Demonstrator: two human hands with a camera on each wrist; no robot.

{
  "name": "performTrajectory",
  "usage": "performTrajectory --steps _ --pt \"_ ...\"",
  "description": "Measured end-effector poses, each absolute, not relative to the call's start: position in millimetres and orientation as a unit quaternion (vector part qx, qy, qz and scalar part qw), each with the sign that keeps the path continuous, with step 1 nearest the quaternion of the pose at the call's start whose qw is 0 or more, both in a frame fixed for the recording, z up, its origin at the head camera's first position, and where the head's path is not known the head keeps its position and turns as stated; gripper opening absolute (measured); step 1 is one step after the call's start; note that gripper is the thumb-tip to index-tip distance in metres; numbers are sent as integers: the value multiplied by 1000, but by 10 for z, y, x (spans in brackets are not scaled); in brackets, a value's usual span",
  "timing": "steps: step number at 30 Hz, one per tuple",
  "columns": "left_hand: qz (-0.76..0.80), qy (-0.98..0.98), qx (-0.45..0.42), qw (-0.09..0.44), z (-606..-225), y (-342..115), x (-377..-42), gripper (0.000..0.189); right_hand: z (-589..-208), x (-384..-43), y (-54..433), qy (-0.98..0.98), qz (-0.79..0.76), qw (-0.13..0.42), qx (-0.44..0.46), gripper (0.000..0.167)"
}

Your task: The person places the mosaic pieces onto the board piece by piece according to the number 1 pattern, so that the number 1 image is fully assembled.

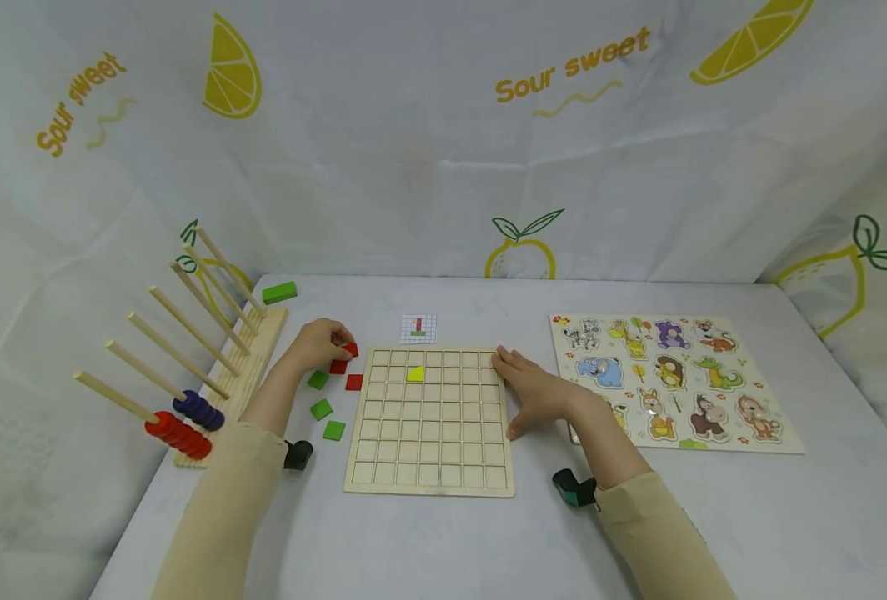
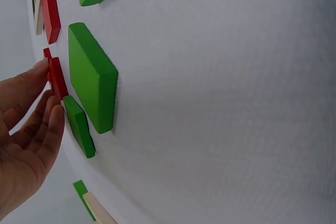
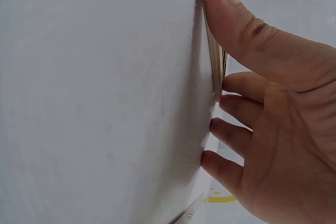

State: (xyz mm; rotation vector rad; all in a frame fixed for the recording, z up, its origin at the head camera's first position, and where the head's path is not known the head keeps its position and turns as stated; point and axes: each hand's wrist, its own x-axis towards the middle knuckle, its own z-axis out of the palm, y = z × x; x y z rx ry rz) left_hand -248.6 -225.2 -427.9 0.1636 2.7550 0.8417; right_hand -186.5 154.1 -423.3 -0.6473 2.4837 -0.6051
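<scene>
My left hand (image 1: pixel 319 343) pinches a red square tile (image 1: pixel 350 350) beside the upper left corner of a wooden grid board (image 1: pixel 430 490). Just below it lie two more red tiles, one by the fingers (image 2: pixel 58 80) and another red tile (image 1: pixel 354 382) near the board's left edge. Several green tiles (image 1: pixel 321 409) lie closer to me. One yellow tile (image 1: pixel 415 374) sits in a cell in the board's second row. With fingers spread, my right hand (image 1: pixel 537 392) rests along the board's right edge; its thumb touches the edge in the right wrist view.
A small pattern card (image 1: pixel 418 328) lies behind the board. At left stands a wooden peg rack (image 1: pixel 259 350) with red rings (image 1: pixel 177 435) and blue rings (image 1: pixel 198 409). A green block (image 1: pixel 279 292) is behind it. An animal puzzle board (image 1: pixel 676 383) lies at right.
</scene>
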Motion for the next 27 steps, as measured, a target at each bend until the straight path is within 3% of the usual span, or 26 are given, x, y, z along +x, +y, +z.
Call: performTrajectory --steps 27 --pt "267 954 65 118 -4264 -2196 -2504 19 -4237 -1865 1548 911 -227 249 -238 119"
